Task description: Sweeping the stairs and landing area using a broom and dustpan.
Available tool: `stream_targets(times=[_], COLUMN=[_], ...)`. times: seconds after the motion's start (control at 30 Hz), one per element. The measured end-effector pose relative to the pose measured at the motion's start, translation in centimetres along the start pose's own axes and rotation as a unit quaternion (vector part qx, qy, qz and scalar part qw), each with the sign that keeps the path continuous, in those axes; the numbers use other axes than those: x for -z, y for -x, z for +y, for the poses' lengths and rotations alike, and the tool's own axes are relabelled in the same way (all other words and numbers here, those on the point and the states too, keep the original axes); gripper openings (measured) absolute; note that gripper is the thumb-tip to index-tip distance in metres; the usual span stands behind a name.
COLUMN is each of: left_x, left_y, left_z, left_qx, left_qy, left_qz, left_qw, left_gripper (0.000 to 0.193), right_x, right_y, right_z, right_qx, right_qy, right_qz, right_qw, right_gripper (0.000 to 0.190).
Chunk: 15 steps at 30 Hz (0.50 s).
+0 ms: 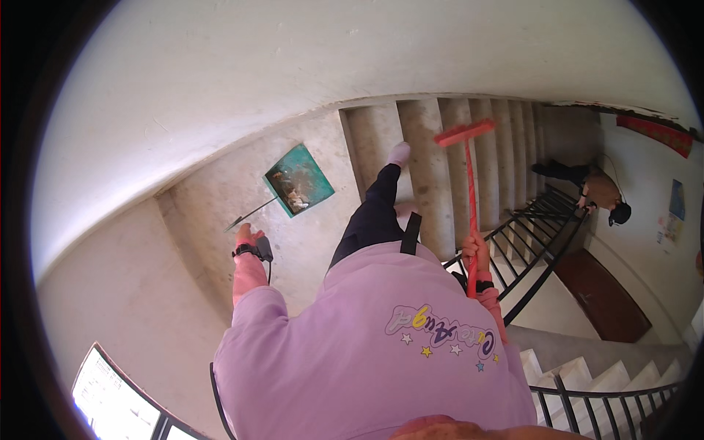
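Note:
My right hand (476, 252) grips the red shaft of a broom (471, 187). Its red head (465, 132) is blurred and appears over the stair treads; whether it touches them I cannot tell. On the left, my left hand (249, 235) is beside the upper end of the thin handle of a green dustpan (300, 180); whether the fingers close around it is unclear. Brown dirt and pale scraps (298, 200) lie inside the pan, which appears over the concrete landing (316, 135). A black strap with a small dark device (264, 249) is on my left wrist.
Concrete stairs (426, 148) run off to the right, with one of my feet (399, 154) on a step. A black metal railing (528, 234) borders them. Another person (599, 187) bends by the railing farther along. A brown door (602, 297) and more steps (588, 379) lie at lower right.

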<state>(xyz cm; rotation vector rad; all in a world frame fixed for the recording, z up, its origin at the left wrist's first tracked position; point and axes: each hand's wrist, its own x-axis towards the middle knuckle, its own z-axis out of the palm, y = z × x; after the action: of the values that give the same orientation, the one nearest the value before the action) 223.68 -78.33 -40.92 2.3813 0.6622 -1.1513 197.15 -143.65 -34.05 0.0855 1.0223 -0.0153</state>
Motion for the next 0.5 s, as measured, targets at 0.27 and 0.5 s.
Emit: stream_targets(times=[0.27,0.5], left_x=[0.5,1.7], left_y=[1.6,5.9], left_z=[9.7,12.9], left_qx=[0.156,-0.231], left_qy=[0.092,-0.189], left_qz=[0.395,0.37], left_qw=[0.901,0.88], left_gripper=[0.062,0.025], right_x=[5.1,6.8], right_y=[2.4,3.9], right_z=[1.7,3.3], right_qx=[-0.05,0.018], right_qy=[-0.131,-0.139], right_qz=[-0.012,-0.003], right_qw=[0.99,0.99], right_gripper=[0.016,0.009])
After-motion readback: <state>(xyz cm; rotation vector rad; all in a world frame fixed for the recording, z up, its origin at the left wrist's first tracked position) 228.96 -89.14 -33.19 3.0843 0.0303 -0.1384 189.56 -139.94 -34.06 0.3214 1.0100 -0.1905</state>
